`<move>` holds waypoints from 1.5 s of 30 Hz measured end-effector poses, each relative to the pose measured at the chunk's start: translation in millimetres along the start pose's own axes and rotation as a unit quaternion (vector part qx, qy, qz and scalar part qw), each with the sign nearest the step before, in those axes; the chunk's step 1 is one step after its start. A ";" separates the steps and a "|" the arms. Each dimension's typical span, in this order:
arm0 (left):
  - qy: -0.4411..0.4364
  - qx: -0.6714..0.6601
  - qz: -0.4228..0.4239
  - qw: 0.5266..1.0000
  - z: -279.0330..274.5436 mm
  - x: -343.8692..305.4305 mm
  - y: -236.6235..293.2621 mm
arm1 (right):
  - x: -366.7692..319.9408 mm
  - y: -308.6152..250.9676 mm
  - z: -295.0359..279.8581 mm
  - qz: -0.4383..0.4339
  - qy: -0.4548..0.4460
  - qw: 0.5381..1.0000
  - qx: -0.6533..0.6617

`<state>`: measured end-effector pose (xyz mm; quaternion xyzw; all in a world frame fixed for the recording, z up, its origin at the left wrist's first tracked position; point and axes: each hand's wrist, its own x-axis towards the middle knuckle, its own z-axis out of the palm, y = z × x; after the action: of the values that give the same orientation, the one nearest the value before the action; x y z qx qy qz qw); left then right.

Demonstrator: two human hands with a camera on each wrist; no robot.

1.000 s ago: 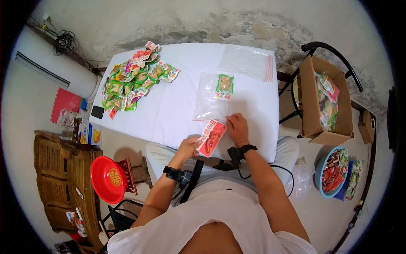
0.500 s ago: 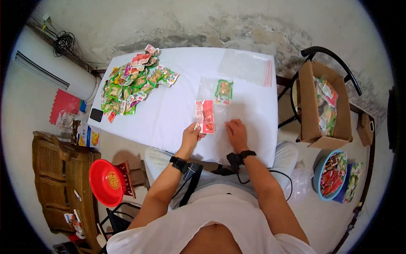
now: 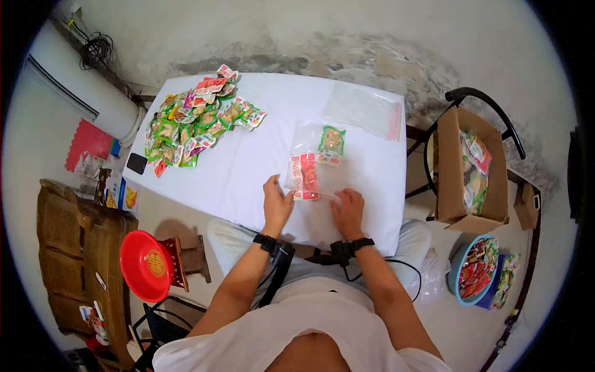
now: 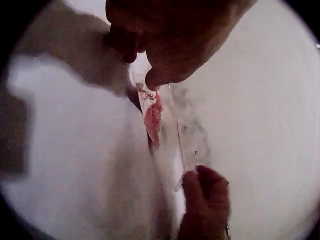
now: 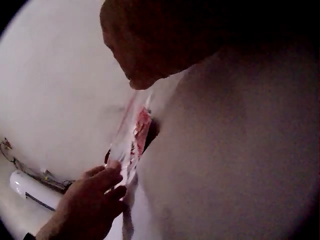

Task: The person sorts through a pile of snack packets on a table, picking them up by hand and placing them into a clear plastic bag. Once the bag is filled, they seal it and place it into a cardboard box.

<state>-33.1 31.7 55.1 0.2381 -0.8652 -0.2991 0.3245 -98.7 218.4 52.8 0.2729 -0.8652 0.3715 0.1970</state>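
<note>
A clear bag (image 3: 299, 135) lies flat before the person, a green packet (image 3: 331, 141) in its upper right part. The red-and-white packet (image 3: 305, 177) is in its lower left part, the near end at the bag's mouth. At that end the left hand (image 3: 277, 206) touches the packet and bag edge with its thumb, fingers spread. The right hand (image 3: 349, 214) pinches the bag's near edge to the right; in the left wrist view this hand (image 4: 205, 202) has thumb and finger together on the edge. In the right wrist view the left hand (image 5: 90, 205) has its fingers extended at the bag.
Many packets (image 3: 198, 121) are heaped on the table's left, with a phone (image 3: 136, 163) at the edge. More clear bags (image 3: 361, 111) lie at the back right. Right of the table are a carton (image 3: 449, 167) on a chair and a blue basin (image 3: 457, 266).
The red-and-white packet has moved forward from the near edge into the bag's lower left area. The left hand has followed it and loosened from it, fingers spread. The right hand stays at the bag's edge.
</note>
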 end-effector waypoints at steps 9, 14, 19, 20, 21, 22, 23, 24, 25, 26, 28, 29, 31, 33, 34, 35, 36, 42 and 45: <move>-0.046 -0.095 -0.004 0.994 -2.1 -0.5 -13.2 | 12.1 -45.8 22.1 -0.206 -0.184 0.954 -0.121; -0.046 -0.113 0.006 0.993 -3.9 -3.2 -16.2 | 30.7 -41.5 33.4 -0.248 -0.167 0.938 -0.177; -0.073 -0.113 -0.014 0.991 -3.5 -5.9 -18.4 | 48.5 -33.4 46.6 -0.244 -0.108 0.940 -0.214; -0.074 -0.112 -0.010 0.991 -5.8 -5.2 -15.9 | 51.7 -31.2 52.9 -0.210 -0.104 0.953 -0.193; -0.076 -0.110 -0.006 0.991 -6.8 -4.6 -15.1 | 54.1 -28.9 58.6 -0.175 -0.100 0.964 -0.171; -0.072 -0.112 -0.008 0.991 -5.7 -5.2 -16.4 | 58.8 -31.3 59.7 -0.180 -0.100 0.963 -0.172; -0.079 -0.117 -0.007 0.990 -4.6 -6.5 -17.4 | 63.2 -33.3 60.3 -0.166 -0.112 0.966 -0.164; -0.087 -0.121 -0.005 0.989 -3.3 -7.7 -18.4 | 67.4 -34.8 60.3 -0.150 -0.125 0.968 -0.156; -0.084 -0.123 -0.007 0.989 -3.3 -7.3 -18.0 | 71.2 -34.8 61.0 -0.153 -0.126 0.968 -0.157; -0.091 -0.124 -0.001 0.988 -3.8 -7.0 -18.0 | 74.8 -35.1 62.2 -0.155 -0.140 0.960 -0.185; -0.095 -0.124 0.005 0.988 -5.0 -6.1 -17.5 | 82.8 -35.9 64.4 -0.158 -0.153 0.952 -0.212; -0.104 -0.130 0.005 0.986 -6.1 -5.8 -17.4 | 87.5 -36.2 65.0 -0.174 -0.153 0.946 -0.225; -0.110 -0.134 0.004 0.985 -7.8 -5.9 -17.4 | 92.0 -33.6 68.3 -0.190 -0.154 0.940 -0.236; -0.124 -0.118 0.008 0.985 -7.9 -5.6 -17.0 | 94.9 -27.9 74.7 -0.182 -0.172 0.940 -0.233; -0.121 -0.115 0.007 0.986 -6.6 -5.8 -16.7 | 96.0 -25.2 74.8 -0.185 -0.172 0.940 -0.230; -0.116 -0.125 0.009 0.985 -5.3 -6.3 -16.5 | 96.4 -22.5 74.6 -0.187 -0.166 0.940 -0.233; -0.110 -0.133 0.009 0.985 -5.2 -7.0 -17.1 | 96.2 -21.1 75.8 -0.190 -0.161 0.940 -0.233; -0.101 -0.127 0.029 0.986 -4.0 -6.4 -17.9 | 97.2 -14.1 73.9 -0.183 -0.135 0.950 -0.212; -0.099 -0.129 0.034 0.986 -1.1 -7.8 -20.8 | 95.0 -11.5 65.2 -0.197 -0.143 0.950 -0.198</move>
<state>-22.6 21.3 38.5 0.1336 -0.8549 -0.4193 0.2749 -174.1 131.8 68.6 0.4439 -0.8694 0.1041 0.1905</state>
